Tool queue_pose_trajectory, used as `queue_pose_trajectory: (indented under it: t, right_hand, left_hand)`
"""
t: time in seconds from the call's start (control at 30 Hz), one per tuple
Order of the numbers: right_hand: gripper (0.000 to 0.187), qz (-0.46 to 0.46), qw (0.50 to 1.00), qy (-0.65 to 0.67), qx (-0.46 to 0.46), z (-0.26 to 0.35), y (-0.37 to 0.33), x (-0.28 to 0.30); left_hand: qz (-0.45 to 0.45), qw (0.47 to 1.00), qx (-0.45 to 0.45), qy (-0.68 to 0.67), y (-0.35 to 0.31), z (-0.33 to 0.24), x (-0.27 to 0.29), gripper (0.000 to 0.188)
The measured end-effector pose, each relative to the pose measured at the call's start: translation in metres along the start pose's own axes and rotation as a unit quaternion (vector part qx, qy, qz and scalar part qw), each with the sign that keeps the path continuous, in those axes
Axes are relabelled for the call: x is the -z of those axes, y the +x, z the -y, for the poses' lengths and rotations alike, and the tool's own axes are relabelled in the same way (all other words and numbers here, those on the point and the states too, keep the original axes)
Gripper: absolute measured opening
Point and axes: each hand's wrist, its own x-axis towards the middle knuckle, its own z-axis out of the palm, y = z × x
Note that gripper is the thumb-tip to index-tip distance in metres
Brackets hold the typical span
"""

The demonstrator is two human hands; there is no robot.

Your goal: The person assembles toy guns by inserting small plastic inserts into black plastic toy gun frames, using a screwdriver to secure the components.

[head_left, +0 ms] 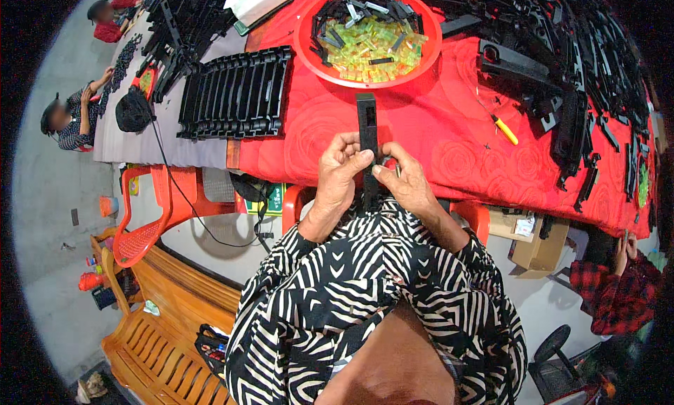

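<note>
Upright in front of me is a long black plastic part [367, 117] with a rectangular opening near its top end. My left hand [342, 170] is closed on it, the thumb pressed against its face. From the other side my right hand [405, 177] comes close to the same part, thumb and forefinger curled together; whatever small thing they pinch is hidden. Beyond both hands sits a red basin [305, 54] full of small yellow-green clear pieces [365, 50] and black and grey bits.
A row of black parts [235, 93] lies left on the red tablecloth [449, 149]. Black parts [540, 47] pile up at right, near a yellow-handled screwdriver [504, 130]. A red chair [168, 201] and wooden bench [175, 314] stand left. Other people sit at both sides.
</note>
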Motion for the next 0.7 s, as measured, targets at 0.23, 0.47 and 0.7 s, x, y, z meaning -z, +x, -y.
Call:
queue_pose_trajectory:
  t: [0.23,0.47,0.7]
  right_hand:
    - [0.022,0.022,0.999,-0.011,0.032,-0.016,-0.010,-0.003]
    - [0.016,0.009,0.993,0.112,-0.045,-0.017,-0.010,0.009]
    - [0.013,-0.051,0.992,0.094,-0.063,-0.002,-0.012,0.024]
  left_hand:
    - [-0.021,0.996,0.035,-0.077,-0.016,0.011,0.002,0.030]
    - [-0.023,0.995,0.050,-0.078,-0.002,0.000,0.015,0.026]
    - [-0.004,1.000,-0.002,-0.006,0.011,-0.018,0.013,0.025]
